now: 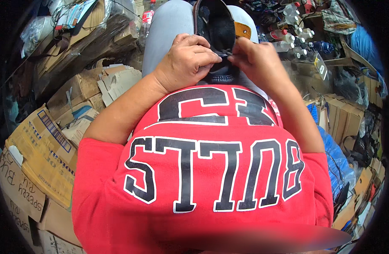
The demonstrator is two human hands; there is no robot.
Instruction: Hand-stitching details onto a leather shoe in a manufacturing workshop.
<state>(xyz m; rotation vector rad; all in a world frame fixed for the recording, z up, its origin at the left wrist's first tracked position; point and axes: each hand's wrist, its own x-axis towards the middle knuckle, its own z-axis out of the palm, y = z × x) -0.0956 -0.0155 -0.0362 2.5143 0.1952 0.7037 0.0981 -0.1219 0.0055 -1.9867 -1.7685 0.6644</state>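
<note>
A black shoe [214, 25] lies between my thighs, its dark inside facing up and a stitched dark edge showing close to my belly. My left hand [188, 57] is closed, thumb and fingers pinching the shoe at its near part. Close beside those fingertips, my right hand [260, 61] is closed in a pinch as well, slightly smeared by motion. Something thin and pale shows between the two hands, too small to name. A tan leather piece [243, 31] with a round eyelet sticks out on the right of the shoe, partly behind my right hand.
Flattened cardboard boxes [44, 146] and paper scraps are heaped on the left. Several plastic bottles [283, 36] stand or lie at the far right. Another bottle [148, 16] is beside my left knee. Blue plastic sheeting [333, 156] and more cardboard [340, 118] lie on the right.
</note>
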